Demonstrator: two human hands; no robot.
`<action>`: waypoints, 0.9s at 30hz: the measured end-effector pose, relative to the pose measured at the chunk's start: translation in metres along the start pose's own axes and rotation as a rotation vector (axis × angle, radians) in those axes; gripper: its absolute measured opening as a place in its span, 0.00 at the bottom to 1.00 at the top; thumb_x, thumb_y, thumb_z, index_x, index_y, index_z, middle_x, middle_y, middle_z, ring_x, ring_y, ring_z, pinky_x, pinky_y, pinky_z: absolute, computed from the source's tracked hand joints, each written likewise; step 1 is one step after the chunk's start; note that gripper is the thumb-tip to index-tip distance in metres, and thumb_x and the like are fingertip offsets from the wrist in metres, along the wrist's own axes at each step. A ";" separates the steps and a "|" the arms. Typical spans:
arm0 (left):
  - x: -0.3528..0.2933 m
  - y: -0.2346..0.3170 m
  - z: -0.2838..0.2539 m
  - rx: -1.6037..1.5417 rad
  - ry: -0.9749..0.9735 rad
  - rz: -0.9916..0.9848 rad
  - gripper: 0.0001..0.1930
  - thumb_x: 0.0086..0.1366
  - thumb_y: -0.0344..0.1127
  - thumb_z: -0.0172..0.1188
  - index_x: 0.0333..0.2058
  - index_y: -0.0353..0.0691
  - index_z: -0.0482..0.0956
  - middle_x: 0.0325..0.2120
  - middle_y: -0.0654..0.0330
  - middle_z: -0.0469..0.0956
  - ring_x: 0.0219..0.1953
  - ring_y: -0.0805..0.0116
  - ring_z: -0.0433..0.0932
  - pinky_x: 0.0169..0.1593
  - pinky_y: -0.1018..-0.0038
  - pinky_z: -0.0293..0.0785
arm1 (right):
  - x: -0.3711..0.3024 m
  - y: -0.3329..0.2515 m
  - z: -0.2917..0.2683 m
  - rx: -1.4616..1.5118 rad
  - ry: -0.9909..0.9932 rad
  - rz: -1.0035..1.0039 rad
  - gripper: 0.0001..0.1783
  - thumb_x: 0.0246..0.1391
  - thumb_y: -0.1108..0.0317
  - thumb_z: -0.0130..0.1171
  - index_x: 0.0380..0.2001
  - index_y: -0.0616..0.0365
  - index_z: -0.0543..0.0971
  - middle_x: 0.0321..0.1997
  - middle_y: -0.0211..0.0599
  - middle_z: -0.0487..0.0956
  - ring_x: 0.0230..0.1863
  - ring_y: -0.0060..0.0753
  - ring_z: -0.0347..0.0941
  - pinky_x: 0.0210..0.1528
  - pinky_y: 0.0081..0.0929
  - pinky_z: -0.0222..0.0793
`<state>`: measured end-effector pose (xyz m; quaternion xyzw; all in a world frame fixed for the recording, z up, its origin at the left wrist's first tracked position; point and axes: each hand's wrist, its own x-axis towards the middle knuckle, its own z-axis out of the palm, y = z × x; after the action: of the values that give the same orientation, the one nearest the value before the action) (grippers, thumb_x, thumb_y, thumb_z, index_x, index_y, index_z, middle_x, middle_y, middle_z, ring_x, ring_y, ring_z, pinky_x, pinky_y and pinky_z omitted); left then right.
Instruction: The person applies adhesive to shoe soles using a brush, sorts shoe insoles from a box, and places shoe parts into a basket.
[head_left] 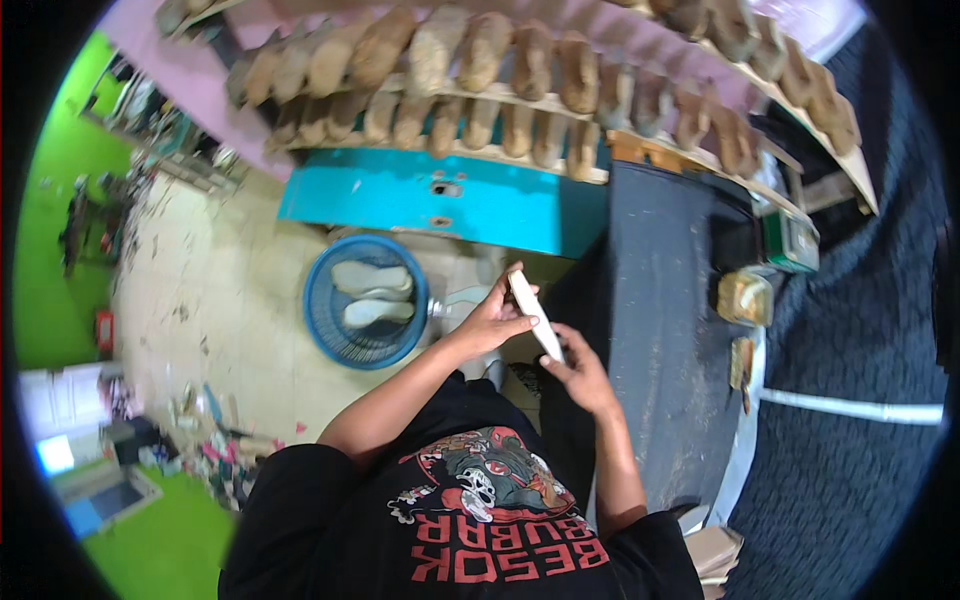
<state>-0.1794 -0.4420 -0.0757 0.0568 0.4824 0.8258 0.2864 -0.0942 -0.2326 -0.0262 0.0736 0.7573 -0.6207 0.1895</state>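
Note:
In front of my body I hold a pale shoe sole (536, 316), tilted and seen nearly edge-on. My left hand (490, 325) grips its far end, the thumb lying across the near face. At the near end, my right hand (582, 372) has its thumb and fingers closed around the tip. Left of my hands, a round blue plastic basket (318, 318) stands on the floor with similar pale soles (375, 280) lying in it.
Several wooden shoe lasts (435, 50) line the shelves at the far side, above a turquoise panel (520, 205). A dark-covered workbench (660, 350) runs along my right, carrying a jar (745, 298), a green tin (790, 240) and a brush (741, 365). Scraps (225, 455) litter the floor at left.

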 end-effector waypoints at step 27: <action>-0.234 -0.067 -0.244 0.765 0.919 -0.450 0.36 0.58 0.45 0.67 0.63 0.36 0.72 0.60 0.39 0.65 0.59 0.49 0.70 0.64 0.64 0.66 | 0.112 0.037 0.267 -0.932 -0.297 -0.259 0.33 0.44 0.61 0.75 0.55 0.52 0.77 0.49 0.43 0.82 0.55 0.51 0.71 0.59 0.47 0.64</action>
<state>-0.0474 -0.7273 -0.2177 -0.3076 0.8168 0.4551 0.1764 -0.1322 -0.4972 -0.1448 -0.2023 0.9217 -0.2388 0.2291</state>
